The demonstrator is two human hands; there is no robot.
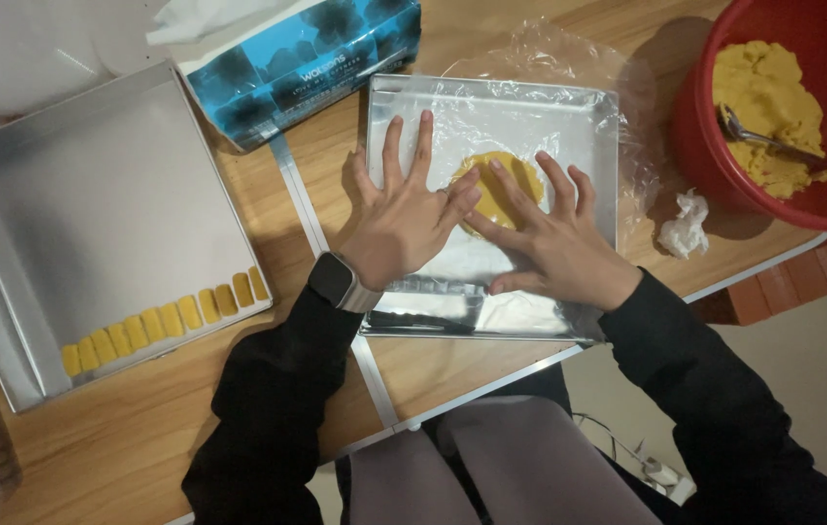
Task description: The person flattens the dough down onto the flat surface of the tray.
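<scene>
You look down on light wooden tabletop with pale grain (pixel 141 428). Thin silver metal strip (pixel 311 219) runs across it from far side toward you, second strip edges near side. Beyond table's near edge, right, pale beige smooth floor (pixel 802 360). Strip of reddish-brown brick paving (pixel 773 292) shows just under table edge. White cable with small plug (pixel 652 472) lies on floor near your knees. Light soft, even, from above; faint shadows on wood. No walls or windows within your view.
</scene>
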